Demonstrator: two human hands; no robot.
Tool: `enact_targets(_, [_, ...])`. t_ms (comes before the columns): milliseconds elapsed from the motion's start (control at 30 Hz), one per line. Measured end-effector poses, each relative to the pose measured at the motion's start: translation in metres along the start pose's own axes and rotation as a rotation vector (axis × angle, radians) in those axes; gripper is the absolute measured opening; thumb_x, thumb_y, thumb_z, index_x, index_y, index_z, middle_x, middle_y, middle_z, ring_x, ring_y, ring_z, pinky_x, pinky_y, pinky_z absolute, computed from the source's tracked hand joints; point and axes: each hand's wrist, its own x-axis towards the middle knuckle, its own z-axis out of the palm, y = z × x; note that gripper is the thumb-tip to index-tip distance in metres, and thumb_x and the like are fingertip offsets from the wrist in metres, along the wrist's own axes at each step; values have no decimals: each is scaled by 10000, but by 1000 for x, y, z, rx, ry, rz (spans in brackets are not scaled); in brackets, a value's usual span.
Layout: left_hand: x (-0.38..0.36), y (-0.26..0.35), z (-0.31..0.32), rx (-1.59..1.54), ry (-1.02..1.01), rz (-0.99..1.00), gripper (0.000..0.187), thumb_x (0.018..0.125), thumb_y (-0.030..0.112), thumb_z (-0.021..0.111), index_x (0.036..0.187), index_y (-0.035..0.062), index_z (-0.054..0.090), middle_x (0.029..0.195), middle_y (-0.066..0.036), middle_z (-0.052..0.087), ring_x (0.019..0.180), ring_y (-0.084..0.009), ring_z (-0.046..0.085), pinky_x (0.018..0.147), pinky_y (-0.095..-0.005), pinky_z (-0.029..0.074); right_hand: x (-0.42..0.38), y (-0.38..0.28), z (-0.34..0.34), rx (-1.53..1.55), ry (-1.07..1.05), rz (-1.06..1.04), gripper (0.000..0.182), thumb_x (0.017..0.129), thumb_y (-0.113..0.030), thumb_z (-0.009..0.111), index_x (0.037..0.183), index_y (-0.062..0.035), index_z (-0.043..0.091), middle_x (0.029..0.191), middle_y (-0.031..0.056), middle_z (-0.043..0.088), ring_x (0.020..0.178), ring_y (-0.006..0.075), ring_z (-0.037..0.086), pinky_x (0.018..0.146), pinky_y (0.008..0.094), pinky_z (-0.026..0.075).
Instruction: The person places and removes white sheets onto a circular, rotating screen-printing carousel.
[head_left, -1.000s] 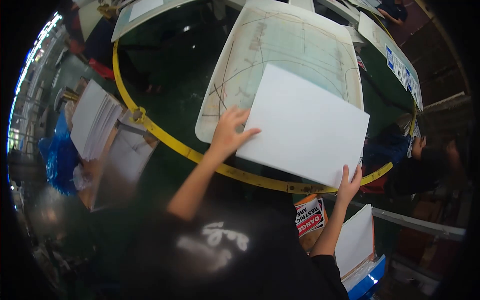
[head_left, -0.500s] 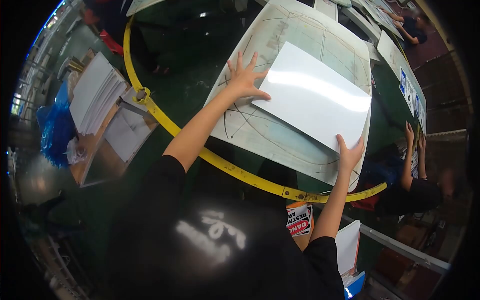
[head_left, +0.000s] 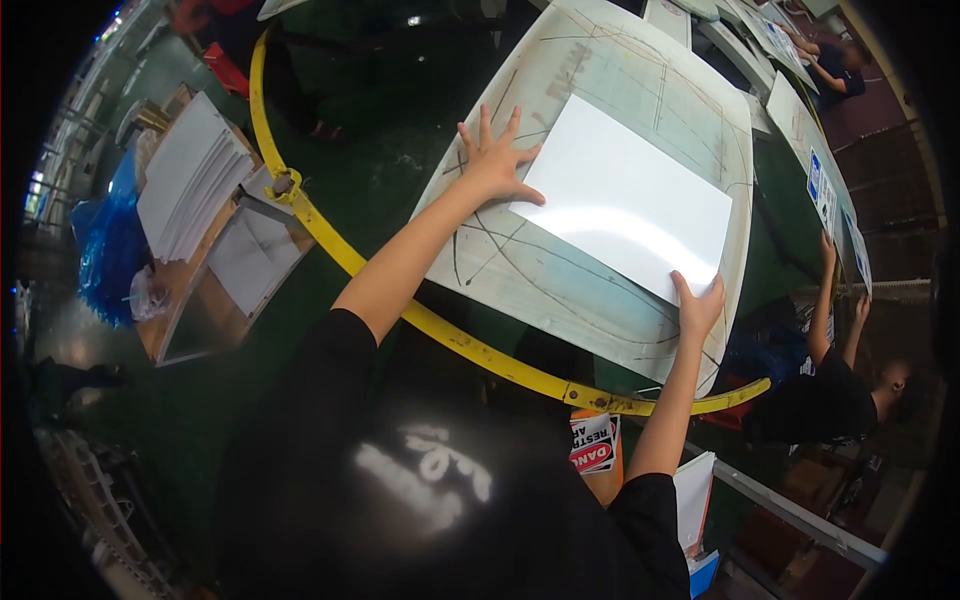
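A blank white sheet [head_left: 628,200] lies flat on a worn, pale work board [head_left: 540,270] marked with curved and straight lines. My left hand [head_left: 493,162] rests with fingers spread on the board, its thumb on the sheet's near left corner. My right hand [head_left: 698,308] grips the sheet's near right corner, thumb on top.
A yellow curved rail [head_left: 420,318] rings the board over a dark green base. A stack of white sheets [head_left: 188,175] lies on a bench at the left, beside blue plastic [head_left: 105,245]. A red "DANGER" sign [head_left: 592,445] sits below. Another person [head_left: 830,385] reaches up at the right.
The white sheet was carried in the air, then lowered flat onto the board. My left hand spread out at its corner; the right kept its hold on the other corner.
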Motion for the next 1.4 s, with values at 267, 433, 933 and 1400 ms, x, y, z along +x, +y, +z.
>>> enact_targets(267, [0, 2, 4, 14, 31, 11, 886, 461, 687, 724, 1242, 300, 562, 1523, -134, 3, 1311, -477, -236, 922, -739, -125, 7, 2, 1, -46, -47, 6, 834, 607, -371, 809, 1234, 48, 452, 1148, 217, 480, 1075, 363, 487, 928, 408, 394])
enact_targets(433, [0, 1, 2, 19, 25, 14, 874, 471, 677, 726, 1242, 301, 562, 1523, -132, 16, 1315, -476, -226, 918, -745, -118, 7, 4, 4, -71, -9, -1, 858, 610, -385, 802, 1252, 52, 438, 1150, 221, 479, 1092, 371, 482, 932, 411, 392])
enact_targets(933, [-16, 15, -5, 113, 98, -38, 725, 517, 624, 730, 1166, 319, 619, 1519, -64, 117, 1346, -448, -139, 928, -754, -84, 21, 26, 19, -55, -17, -47, 833, 596, -408, 818, 1185, 81, 489, 1137, 237, 510, 1074, 364, 499, 926, 419, 396])
enact_targets(1400, [25, 55, 26, 820, 55, -145, 659, 796, 210, 430, 1400, 37, 229, 1510, -137, 88, 1385, -350, 40, 1114, -510, 97, 27, -30, 9, -616, -731, -139, 748, 827, -424, 595, 1407, -76, 274, 1460, 175, 256, 1365, 156, 219, 1118, 491, 120])
